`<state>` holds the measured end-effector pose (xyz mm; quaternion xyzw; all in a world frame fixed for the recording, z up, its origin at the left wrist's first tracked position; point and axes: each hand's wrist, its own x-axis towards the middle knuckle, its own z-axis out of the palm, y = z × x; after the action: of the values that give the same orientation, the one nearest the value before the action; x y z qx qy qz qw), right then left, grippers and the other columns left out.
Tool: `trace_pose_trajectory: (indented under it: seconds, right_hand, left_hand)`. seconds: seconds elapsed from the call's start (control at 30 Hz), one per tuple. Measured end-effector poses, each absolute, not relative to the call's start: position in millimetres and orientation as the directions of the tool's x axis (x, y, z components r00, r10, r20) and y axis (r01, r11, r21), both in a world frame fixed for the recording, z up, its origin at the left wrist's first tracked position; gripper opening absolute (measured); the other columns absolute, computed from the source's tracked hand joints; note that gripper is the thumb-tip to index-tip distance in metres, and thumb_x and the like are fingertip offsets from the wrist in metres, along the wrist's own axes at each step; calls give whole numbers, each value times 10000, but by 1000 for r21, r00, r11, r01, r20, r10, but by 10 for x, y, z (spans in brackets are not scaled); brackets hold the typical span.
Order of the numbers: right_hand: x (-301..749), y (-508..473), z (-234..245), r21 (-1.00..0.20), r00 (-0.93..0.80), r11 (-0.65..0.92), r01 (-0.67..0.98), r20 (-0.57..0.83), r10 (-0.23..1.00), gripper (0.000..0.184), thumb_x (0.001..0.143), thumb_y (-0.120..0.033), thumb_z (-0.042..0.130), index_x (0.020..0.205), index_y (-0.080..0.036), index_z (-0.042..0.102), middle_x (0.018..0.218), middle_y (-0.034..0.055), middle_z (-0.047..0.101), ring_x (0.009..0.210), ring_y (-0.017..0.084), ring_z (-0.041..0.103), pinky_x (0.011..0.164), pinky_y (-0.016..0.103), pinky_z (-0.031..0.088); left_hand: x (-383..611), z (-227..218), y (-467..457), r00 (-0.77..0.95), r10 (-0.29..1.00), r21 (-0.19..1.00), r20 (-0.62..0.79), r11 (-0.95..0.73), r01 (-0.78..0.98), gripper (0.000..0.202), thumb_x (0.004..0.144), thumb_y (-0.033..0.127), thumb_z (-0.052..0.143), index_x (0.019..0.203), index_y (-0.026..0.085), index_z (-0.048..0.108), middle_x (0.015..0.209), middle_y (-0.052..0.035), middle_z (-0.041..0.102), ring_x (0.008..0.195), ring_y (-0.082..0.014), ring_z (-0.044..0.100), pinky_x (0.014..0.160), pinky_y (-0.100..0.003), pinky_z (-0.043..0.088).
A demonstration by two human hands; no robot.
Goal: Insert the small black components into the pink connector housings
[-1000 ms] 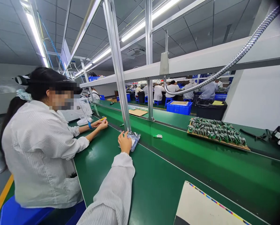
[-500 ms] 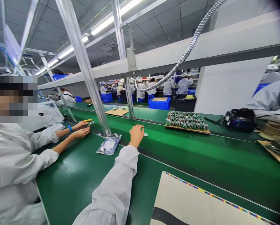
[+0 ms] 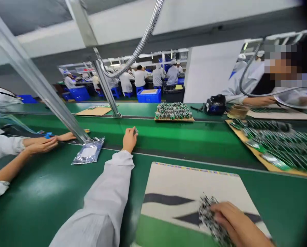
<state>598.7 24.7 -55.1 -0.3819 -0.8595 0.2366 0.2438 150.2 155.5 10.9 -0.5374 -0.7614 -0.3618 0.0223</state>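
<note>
Right hand (image 3: 238,221) now gripping circuit boards (image 3: 212,219), above printed mat (image 3: 194,185)

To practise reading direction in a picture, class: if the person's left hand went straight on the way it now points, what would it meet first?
Probably the small component at the fingertips of the left hand; depth is unclear, and they may already be touching.
</note>
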Motion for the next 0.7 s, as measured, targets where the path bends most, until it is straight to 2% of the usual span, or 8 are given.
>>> trace_pose_trajectory:
  seconds: [0.1, 0.17, 0.27, 0.37, 0.53, 0.7]
  right_hand:
    - [5944, 214, -366, -657, -581, 554, 512, 210, 786, 220, 921, -254, 447, 858, -230, 657, 812, 62, 682, 779, 213, 648, 727, 363, 558]
    - [5938, 218, -246, -697, -553, 514, 501, 199, 809, 207, 902, -229, 454, 872, -218, 659, 828, 70, 682, 811, 228, 639, 750, 387, 540]
    - [5968, 236, -139, -722, -511, 476, 502, 197, 837, 230, 889, -229, 453, 975, -209, 665, 842, 81, 673, 810, 236, 629, 743, 399, 524]
    - [6016, 271, -100, -751, -483, 449, 483, 199, 853, 235, 884, -256, 450, 953, -211, 670, 839, 77, 674, 789, 227, 626, 730, 386, 515]
    - [6080, 346, -50, -829, -372, 353, 435, 192, 908, 193, 859, -352, 513, 865, -199, 631, 811, 66, 693, 765, 216, 650, 700, 364, 530]
    - [6047, 282, 9, -889, -339, 309, 338, 192, 921, 227, 818, -402, 593, 888, -191, 633, 803, 66, 717, 753, 199, 686, 675, 323, 566]
  left_hand:
    - [1736, 115, 1362, -447, 782, 661, 434, 60, 748, 349, 895, 246, 601, 1232, 172, 545, 1322, -107, 512, 1195, -287, 506, 990, -527, 428]
    - [1926, 124, 1185, -450, 789, 748, 419, -18, 664, 357, 877, 233, 620, 1220, 164, 550, 1304, -107, 519, 1172, -280, 518, 991, -522, 425]
    - [2241, 149, 863, -447, 819, 869, 359, -118, 480, 372, 848, 261, 640, 1198, 166, 555, 1265, -111, 534, 1070, -245, 591, 947, -452, 463]
    - [2576, 193, 508, -422, 876, 959, 235, -140, 245, 400, 792, 347, 681, 1137, 191, 554, 1186, -90, 582, 980, -209, 649, 877, -353, 486]
    - [3206, 287, -58, -221, 972, 990, -83, 55, -128, 442, 693, 419, 774, 976, 189, 523, 923, -44, 671, 769, -158, 666, 637, -243, 473]
    - [3830, 301, -413, 98, 950, 894, -296, 312, -320, 483, 629, 359, 848, 968, 155, 572, 810, -24, 643, 643, -130, 640, 599, -241, 481]
